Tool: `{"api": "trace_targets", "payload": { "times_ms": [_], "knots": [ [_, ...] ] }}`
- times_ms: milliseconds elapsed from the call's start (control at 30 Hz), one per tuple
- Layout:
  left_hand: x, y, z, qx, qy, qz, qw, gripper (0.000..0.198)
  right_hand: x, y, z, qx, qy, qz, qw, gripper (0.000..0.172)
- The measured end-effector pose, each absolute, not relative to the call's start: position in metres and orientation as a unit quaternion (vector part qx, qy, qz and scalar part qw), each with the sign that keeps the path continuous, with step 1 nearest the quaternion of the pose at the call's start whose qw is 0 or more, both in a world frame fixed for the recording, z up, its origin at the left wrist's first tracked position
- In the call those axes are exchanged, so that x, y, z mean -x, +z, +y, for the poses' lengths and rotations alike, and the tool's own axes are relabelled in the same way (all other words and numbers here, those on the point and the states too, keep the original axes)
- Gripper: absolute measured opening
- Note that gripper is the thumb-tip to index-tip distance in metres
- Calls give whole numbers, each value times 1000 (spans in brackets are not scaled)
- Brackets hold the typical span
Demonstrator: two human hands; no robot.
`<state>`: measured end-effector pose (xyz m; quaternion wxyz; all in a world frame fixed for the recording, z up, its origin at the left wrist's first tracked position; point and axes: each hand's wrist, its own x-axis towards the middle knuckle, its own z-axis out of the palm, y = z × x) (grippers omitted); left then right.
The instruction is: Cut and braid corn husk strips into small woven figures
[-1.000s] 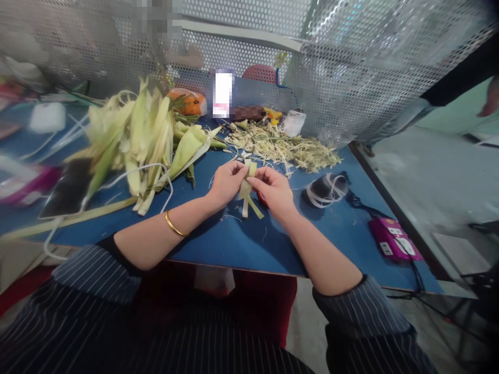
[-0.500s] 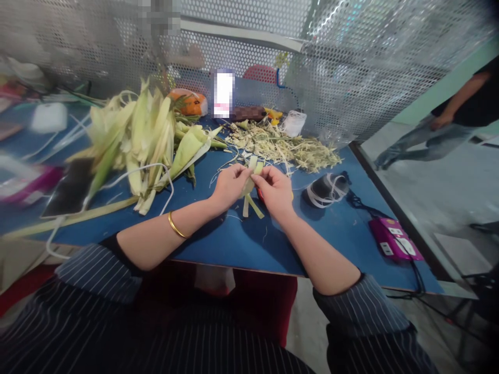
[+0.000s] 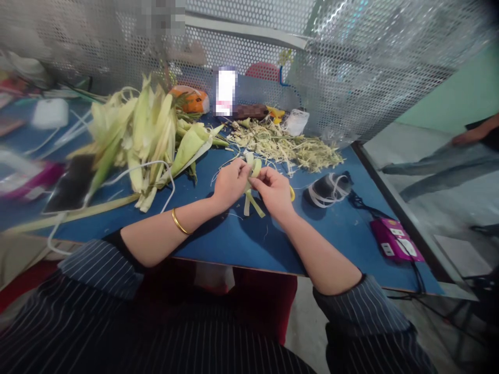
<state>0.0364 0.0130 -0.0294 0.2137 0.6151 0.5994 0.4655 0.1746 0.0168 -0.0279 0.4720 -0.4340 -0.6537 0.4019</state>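
Note:
Over the blue table (image 3: pixel 234 241) my left hand (image 3: pixel 229 183) and my right hand (image 3: pixel 273 191) meet, both pinched shut on pale green leaf strips (image 3: pixel 251 200). The strips' upper ends stick up between my fingertips and their lower ends hang down onto the table. A gold bangle (image 3: pixel 178 222) circles my left wrist. Something yellow (image 3: pixel 292 193) shows just behind my right hand.
A pile of green husks and leaves (image 3: pixel 144 135) lies at the left, shredded scraps (image 3: pixel 284 145) at the back. A phone (image 3: pixel 72 182) with a white cable, a dark roll with white bands (image 3: pixel 327 188) and a magenta power strip (image 3: pixel 393 240) lie around. A perforated metal screen (image 3: pixel 351 62) stands behind. Another person passes at the right.
My hands have shifted slightly while working the strips, whose upper ends now curl differently. The person at the right has walked further along.

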Motion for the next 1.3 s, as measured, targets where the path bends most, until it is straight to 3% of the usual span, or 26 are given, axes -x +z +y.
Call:
{"api": "trace_targets", "payload": {
  "times_ms": [133,300,633,933,1067,1200,1300],
  "knots": [
    [-35,-29,13,-630,459,601,175,21,-174,-25,14,426,373,-673,476,14],
    [-31,-30,20,-603,471,612,199,22,-175,-15,6,397,384,-679,484,14],
    [-8,-42,47,-528,482,652,253,23,-194,6,5,239,496,-629,549,17],
    [1,-31,52,-371,541,635,408,27,-225,21,33,242,324,-567,717,8],
    [9,-29,57,-331,555,629,432,27,-231,24,40,271,279,-511,767,24],
    [7,-27,56,-305,589,582,471,25,-222,18,40,345,257,-506,748,9],
    [-4,-20,43,-323,583,539,516,16,-211,8,35,398,320,-555,657,12]
  ]
}}
